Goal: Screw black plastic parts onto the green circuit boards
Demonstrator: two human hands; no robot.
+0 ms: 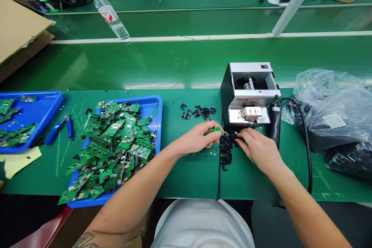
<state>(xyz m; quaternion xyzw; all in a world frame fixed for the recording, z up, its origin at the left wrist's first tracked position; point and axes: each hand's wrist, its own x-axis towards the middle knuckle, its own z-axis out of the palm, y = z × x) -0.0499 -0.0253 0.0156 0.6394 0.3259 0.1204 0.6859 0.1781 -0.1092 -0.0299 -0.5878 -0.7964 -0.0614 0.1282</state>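
Between the thumb and fingers of my left hand [197, 138] is a small green circuit board [214, 130], held just in front of a silver and black benchtop machine [252, 95]. My right hand [260, 150] reaches in from the other side with its fingertips pinched together at a heap of small black plastic parts [226, 155]. What those fingertips grip, if anything, is hidden. More black plastic clips [205, 112] lie loose to the left of the machine. A few tiny white bits [213, 152] rest below my left hand.
On the left, a blue tray [159, 124] overflows with circuit boards; another blue tray [55, 102] and blue-handled pliers [60, 128] lie beyond. Plastic bags [337, 104] of black parts and a thick black cable [308, 155] are at right. A water bottle [112, 17] stands behind.
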